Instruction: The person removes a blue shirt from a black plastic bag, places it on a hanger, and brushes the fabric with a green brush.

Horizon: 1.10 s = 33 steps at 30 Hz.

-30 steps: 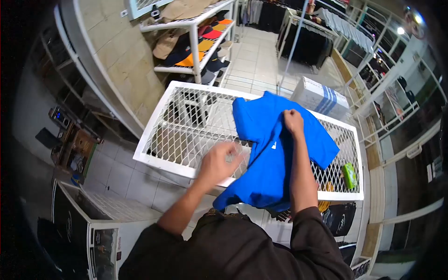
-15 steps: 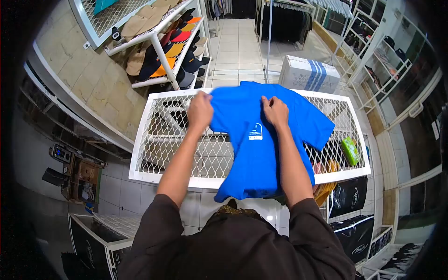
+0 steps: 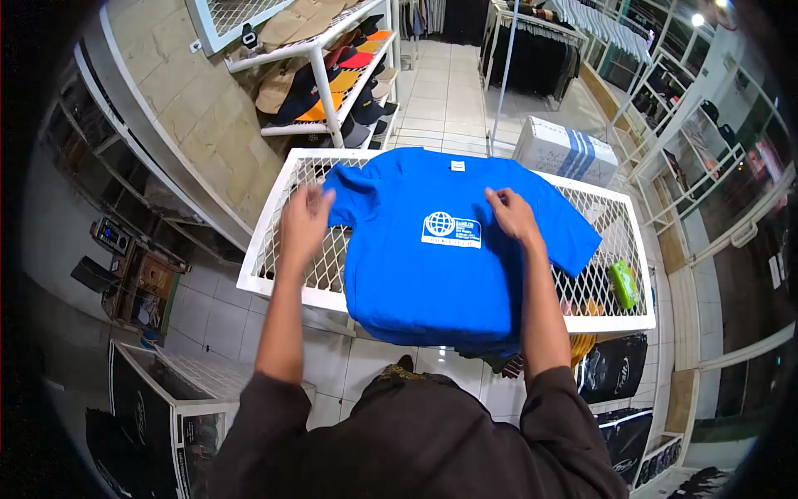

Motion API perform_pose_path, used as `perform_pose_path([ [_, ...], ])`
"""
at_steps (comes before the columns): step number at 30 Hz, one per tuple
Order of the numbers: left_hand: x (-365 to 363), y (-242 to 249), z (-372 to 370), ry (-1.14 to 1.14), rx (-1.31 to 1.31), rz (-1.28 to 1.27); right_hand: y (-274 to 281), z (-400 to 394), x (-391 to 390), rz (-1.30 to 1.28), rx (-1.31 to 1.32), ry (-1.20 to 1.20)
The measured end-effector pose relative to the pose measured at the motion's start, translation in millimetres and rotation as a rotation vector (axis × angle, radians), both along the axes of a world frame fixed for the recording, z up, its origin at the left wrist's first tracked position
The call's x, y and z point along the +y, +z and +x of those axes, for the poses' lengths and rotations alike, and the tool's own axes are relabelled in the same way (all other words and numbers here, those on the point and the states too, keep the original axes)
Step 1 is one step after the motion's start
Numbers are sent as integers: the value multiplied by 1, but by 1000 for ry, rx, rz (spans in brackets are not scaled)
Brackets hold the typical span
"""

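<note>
A blue T-shirt (image 3: 424,279) lies spread over the white mesh-topped table (image 3: 326,296), its neck at the far side and its lower edge over the near rim. A white globe print with lettering shows on its chest. My left hand (image 3: 306,218), a little blurred, is beside the shirt's left sleeve, fingers apart and nothing in them. Over the right part of the chest, my right hand (image 3: 513,214) is raised with its thumb and fingers apart, holding nothing. The left sleeve is rumpled, while the right one lies fairly flat.
A green packet (image 3: 623,284) rests on the mesh at the right. Behind the table stands a white box with blue stripes (image 3: 567,150). Shelves of caps (image 3: 326,91) are at the back left. Clothes racks (image 3: 532,62) stand farther back.
The shirt has spread out wider to the left, and its chest print now shows fully. My left hand has moved left and down, off the shirt. The view has shifted.
</note>
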<state>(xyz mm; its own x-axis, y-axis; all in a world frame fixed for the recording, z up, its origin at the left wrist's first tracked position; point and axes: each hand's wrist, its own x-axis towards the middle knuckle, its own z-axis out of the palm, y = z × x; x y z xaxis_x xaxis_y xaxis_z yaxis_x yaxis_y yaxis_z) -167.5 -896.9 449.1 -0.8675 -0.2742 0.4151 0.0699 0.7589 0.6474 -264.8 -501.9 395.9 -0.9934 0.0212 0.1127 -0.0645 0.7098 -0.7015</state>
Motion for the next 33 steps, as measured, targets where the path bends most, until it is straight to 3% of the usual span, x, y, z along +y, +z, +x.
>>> perform_pose_path([
  [3,25,-14,97,-38,-214,113,29,101,10,-23,224,-25],
  [5,50,0,148,93,-367,156,14,162,24,5,326,-178],
  [8,54,-57,178,127,-238,283,-18,241,40,169,512,-456],
  [10,55,-91,180,43,-307,381,-32,272,41,36,454,-586],
  [11,57,-105,178,-85,-308,588,-39,276,45,35,451,-595],
  [12,59,-113,181,-214,-316,793,-51,281,52,-136,420,-618],
  [14,64,-122,180,-248,-306,866,-77,281,63,-477,409,-593],
  [16,71,-124,178,-296,-275,1028,-80,280,63,-645,399,-492],
  [17,72,-123,180,-302,-283,1024,-79,278,62,-639,371,-500],
  [20,71,-116,183,-381,-370,1306,-72,282,66,-896,244,-468],
  [21,68,-116,186,-436,-410,1465,-64,282,66,-900,206,-473],
  [22,65,-122,189,-415,-399,1466,-59,283,65,-906,165,-474],
  [24,62,-134,192,-459,-461,1627,-65,278,62,-843,202,-450],
  [26,64,-131,196,-482,-473,1593,-34,277,46,-198,416,-503],
  [27,65,-131,198,-459,-445,1562,-29,277,44,-42,364,-519],
  [30,62,-132,195,-426,-331,1600,-46,270,51,42,442,-463],
  [33,45,-130,200,-388,-205,1633,-38,272,55,-64,395,-476],
])
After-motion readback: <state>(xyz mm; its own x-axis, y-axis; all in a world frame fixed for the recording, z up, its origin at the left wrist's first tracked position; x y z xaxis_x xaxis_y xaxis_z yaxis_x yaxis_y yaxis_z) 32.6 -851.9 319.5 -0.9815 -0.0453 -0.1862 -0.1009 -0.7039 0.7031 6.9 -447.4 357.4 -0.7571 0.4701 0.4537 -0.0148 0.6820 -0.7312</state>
